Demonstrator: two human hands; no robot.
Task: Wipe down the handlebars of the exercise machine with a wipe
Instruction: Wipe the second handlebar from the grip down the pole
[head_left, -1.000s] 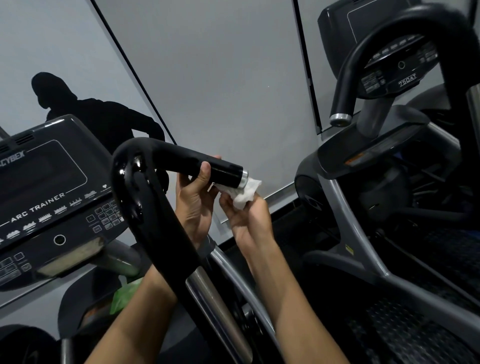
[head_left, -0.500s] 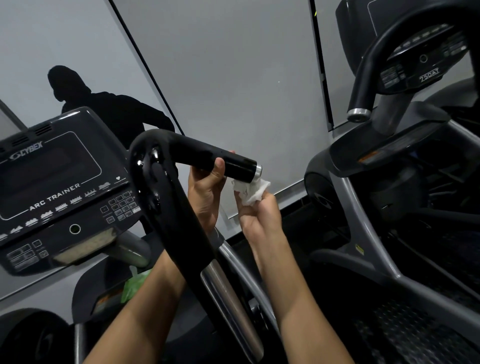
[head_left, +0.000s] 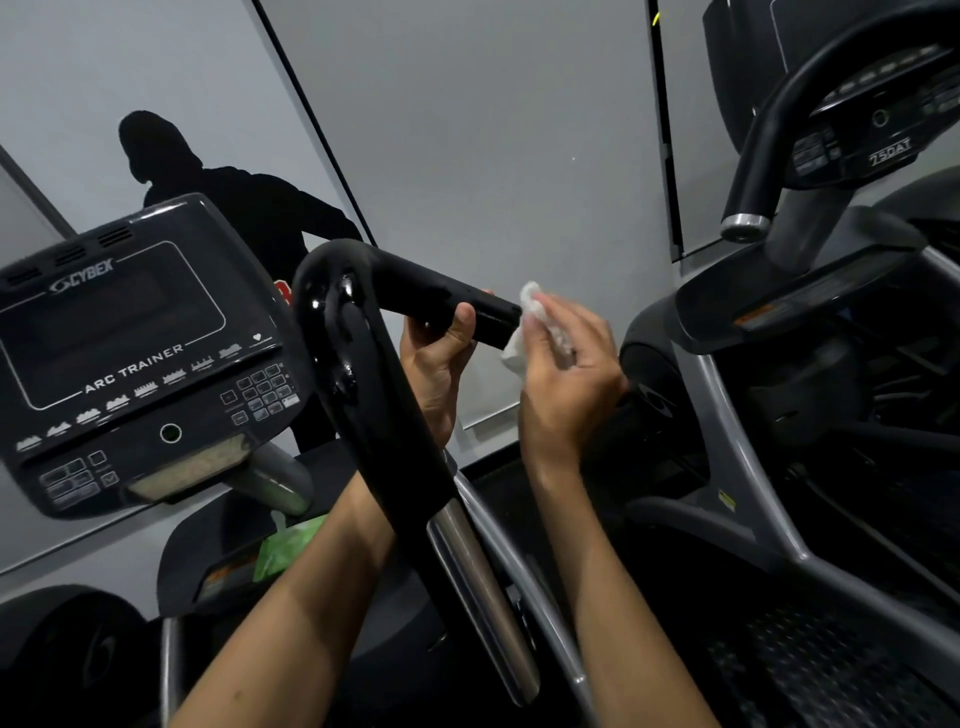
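A glossy black handlebar curves up from a silver post and points right across the middle of the view. My left hand grips it from below near its tip, thumb over the front. My right hand holds a crumpled white wipe against the bar's end, covering the end cap. The wipe shows above and below my fingers.
The machine's console, marked Arc Trainer, sits at the left. A second machine with its own handlebar and console stands at the right. A mirror wall behind reflects a dark figure. A green object lies in a tray below the console.
My right hand rose from under the bar's tip and now presses the wipe over the end cap, hiding the silver ring. The left hand keeps its grip.
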